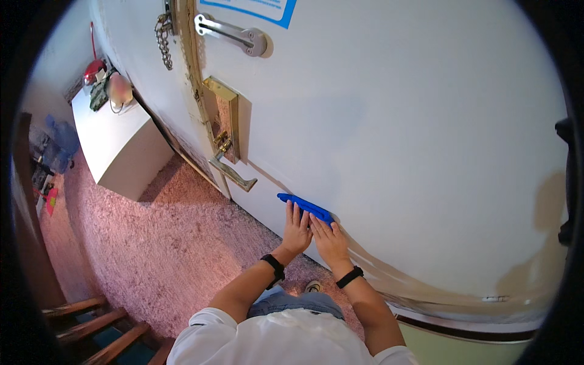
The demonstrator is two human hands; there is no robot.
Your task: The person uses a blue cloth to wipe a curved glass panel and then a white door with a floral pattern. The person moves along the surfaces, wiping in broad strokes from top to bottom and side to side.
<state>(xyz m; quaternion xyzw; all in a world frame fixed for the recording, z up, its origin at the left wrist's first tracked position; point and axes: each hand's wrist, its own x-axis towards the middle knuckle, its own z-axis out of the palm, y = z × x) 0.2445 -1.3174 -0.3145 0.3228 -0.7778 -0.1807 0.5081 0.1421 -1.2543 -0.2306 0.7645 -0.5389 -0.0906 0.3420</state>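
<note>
A folded blue cloth [306, 207] lies against the white door [410, 137], below and to the right of the lever handle [233, 175]. My left hand [297, 232] presses its fingers on the cloth's lower side. Close beside it, my right hand [330, 239] holds the cloth's right end with extended fingers. The two hands nearly touch. The cloth's underside and the palms are hidden. Above the handle are a brass lock plate [226, 118] and a metal door-chain track [232, 34].
A loose chain [163, 43] hangs on the frame side. On the left, a white cabinet [118, 132] carries several items, one blurred. Pink carpet [159, 255] covers the floor. Wooden slats [105, 333] stand at lower left. A blue-edged notice [255, 9] bears writing.
</note>
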